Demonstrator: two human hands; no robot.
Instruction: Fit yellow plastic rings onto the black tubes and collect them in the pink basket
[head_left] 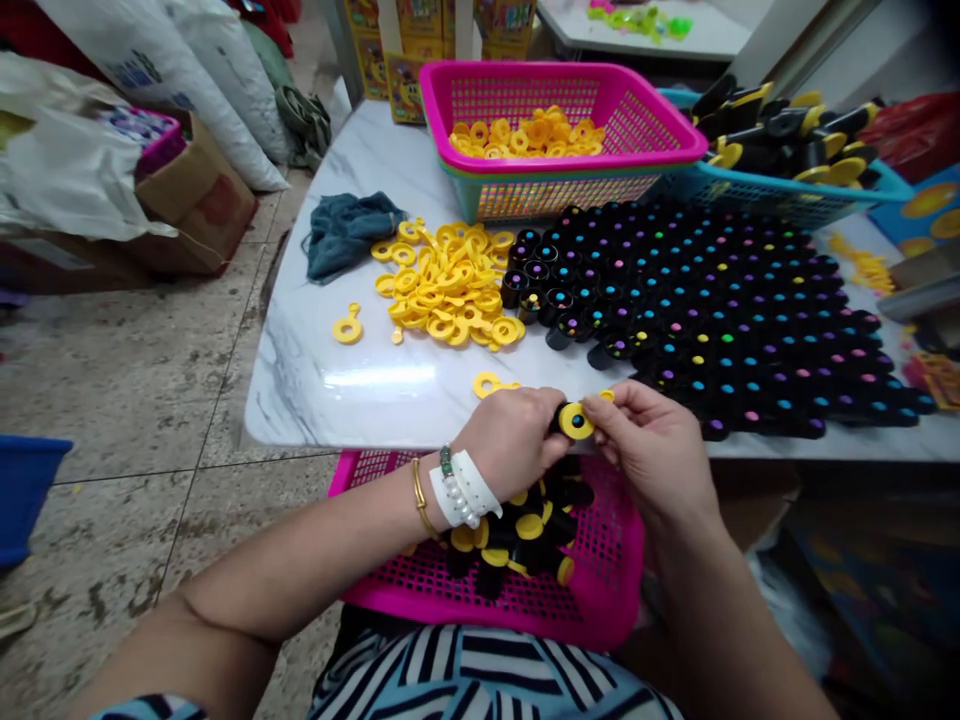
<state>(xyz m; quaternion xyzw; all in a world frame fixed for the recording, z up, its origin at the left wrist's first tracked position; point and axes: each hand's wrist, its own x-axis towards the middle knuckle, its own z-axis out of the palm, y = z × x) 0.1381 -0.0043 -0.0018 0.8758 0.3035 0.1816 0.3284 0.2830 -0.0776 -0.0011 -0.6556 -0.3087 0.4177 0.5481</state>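
A black cylinder (556, 420), a yellow ring cap (576, 422) at its end, is held over the table's front edge — the left hand (517, 440) closed around the cylinder, the right hand (646, 440) pinching the cap's tab between thumb and fingers; below them sits a pink mesh basket (611, 590) of capped black cylinders (525, 535); beyond, on the marbled table (300, 390), lie a heap of yellow ring caps (450, 285) and, to its right, packed rows of uncapped black cylinders (697, 310); a dark teal cloth (345, 235) lies left of the heap.
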